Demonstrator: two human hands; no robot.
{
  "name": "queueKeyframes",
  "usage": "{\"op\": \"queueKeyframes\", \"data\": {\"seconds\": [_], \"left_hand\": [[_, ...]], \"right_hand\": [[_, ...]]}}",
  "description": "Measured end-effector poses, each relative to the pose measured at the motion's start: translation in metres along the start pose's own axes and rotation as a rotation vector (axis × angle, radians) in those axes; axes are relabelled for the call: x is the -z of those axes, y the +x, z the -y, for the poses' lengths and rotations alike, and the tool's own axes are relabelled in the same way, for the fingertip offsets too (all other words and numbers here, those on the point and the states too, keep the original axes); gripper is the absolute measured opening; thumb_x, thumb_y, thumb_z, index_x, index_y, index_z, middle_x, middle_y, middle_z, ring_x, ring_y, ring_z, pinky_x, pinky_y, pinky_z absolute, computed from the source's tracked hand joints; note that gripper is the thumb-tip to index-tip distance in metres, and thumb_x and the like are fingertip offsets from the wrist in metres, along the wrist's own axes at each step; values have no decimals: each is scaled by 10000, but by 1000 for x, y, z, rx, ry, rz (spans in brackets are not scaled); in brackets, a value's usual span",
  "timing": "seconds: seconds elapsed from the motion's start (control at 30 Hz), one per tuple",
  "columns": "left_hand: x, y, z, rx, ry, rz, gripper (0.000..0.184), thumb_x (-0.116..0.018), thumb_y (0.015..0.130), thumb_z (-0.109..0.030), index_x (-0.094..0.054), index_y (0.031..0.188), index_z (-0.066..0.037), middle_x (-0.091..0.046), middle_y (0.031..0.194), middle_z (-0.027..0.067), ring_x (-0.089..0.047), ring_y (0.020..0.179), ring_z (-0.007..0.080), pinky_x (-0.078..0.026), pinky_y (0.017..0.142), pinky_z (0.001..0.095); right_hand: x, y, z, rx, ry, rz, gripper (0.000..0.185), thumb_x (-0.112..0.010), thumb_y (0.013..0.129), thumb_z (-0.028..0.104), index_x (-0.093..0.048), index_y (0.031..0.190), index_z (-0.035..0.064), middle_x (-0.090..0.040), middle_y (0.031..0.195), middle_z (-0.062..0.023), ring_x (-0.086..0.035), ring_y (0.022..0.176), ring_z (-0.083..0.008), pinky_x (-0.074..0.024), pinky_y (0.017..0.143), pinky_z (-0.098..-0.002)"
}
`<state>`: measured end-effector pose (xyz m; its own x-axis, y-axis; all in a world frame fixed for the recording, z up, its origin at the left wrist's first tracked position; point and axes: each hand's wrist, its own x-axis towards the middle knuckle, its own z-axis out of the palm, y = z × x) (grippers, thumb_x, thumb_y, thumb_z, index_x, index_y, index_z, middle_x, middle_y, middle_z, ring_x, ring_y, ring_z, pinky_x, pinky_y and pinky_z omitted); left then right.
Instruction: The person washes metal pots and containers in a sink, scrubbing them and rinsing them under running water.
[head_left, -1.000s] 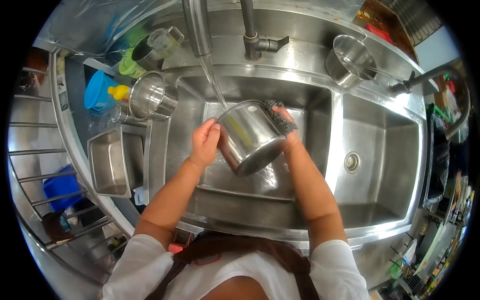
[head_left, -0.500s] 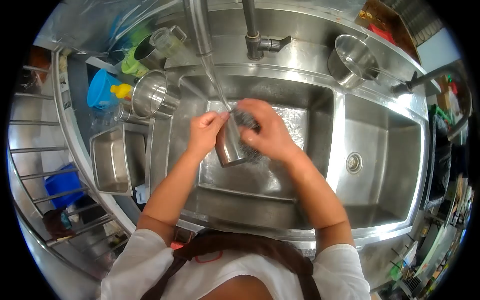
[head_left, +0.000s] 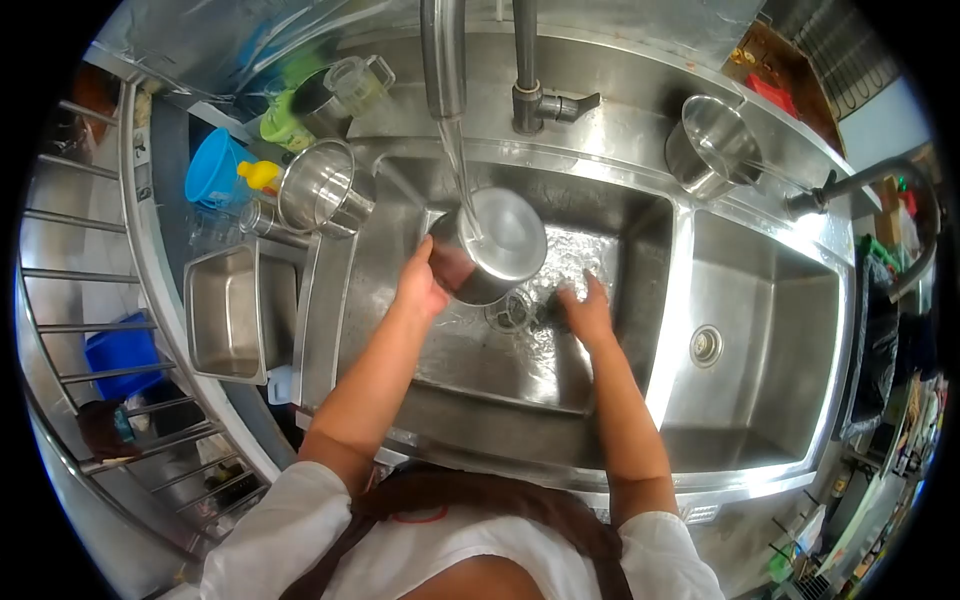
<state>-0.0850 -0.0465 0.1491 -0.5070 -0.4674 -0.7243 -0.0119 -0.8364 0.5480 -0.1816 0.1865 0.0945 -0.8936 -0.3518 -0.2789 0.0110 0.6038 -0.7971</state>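
My left hand [head_left: 424,285] grips a round stainless steel container [head_left: 512,232] by its side, over the left sink basin. The container is tilted with its flat base facing up. Water from the faucet spout [head_left: 445,70] runs onto this base. Lower and to the right, my right hand [head_left: 588,308] is near the wet basin floor, fingers apart. A dark, blurred patch lies beside its fingertips; I cannot make out whether it is the scouring pad. The basin's drain [head_left: 510,312] shows just below the container.
A steel pot [head_left: 325,185], a rectangular steel pan [head_left: 222,320], a blue tub [head_left: 212,170] and a clear jug [head_left: 355,85] stand at the left. Another steel pot [head_left: 700,150] sits behind the right basin [head_left: 770,340]. A second faucet [head_left: 840,170] rises at the right.
The container has turned from lying lengthwise to base up under the stream. My right hand has left it and moved down and right; the grey scouring pad no longer shows against the container.
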Motion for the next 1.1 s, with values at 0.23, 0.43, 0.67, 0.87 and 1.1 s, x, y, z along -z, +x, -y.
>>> {"op": "queueKeyframes", "data": {"seconds": [0.23, 0.43, 0.67, 0.87, 1.1], "left_hand": [[5, -15, -1, 94, -37, 6, 215, -518, 841, -323, -535, 856, -109, -602, 868, 46, -577, 841, 203, -463, 785, 365], [18, -11, 10, 129, -212, 3, 253, -454, 878, -298, -518, 906, -55, -592, 915, 99, -592, 847, 245, -500, 749, 390], [14, -10, 27, -154, 20, -66, 276, -497, 864, -317, -532, 816, -47, -548, 762, 46, -533, 681, 163, -462, 673, 297], [5, -32, 13, -519, 365, -84, 332, -539, 837, -280, -485, 650, -12, -447, 591, 0, -374, 570, 80, -351, 519, 261], [27, -56, -10, -695, 1022, 141, 313, -568, 787, -271, -463, 661, -5, -488, 592, 142, -484, 556, 248, -385, 550, 359]], "right_hand": [[67, 12, 38, 214, 100, -275, 445, -563, 794, 169, -430, 1164, -39, -453, 1167, -235, -432, 1102, -338, -339, 937, -365], [57, -19, 91, 426, 24, -191, 373, -558, 795, 135, -482, 1135, 2, -486, 1154, -194, -449, 1087, -326, -357, 914, -380], [-17, -28, 122, 795, -212, 138, 592, -529, 803, 264, -297, 1286, 11, -299, 1336, -170, -249, 1255, -299, -145, 1027, -440], [-19, -10, 74, 580, -386, 387, 558, -431, 817, 494, -600, 995, -8, -404, 1248, -200, -263, 1234, -328, -157, 1002, -478], [37, 7, 93, 429, -86, 24, 329, -519, 830, 182, -523, 1086, -26, -531, 1096, -185, -485, 1048, -278, -361, 902, -345]]}}
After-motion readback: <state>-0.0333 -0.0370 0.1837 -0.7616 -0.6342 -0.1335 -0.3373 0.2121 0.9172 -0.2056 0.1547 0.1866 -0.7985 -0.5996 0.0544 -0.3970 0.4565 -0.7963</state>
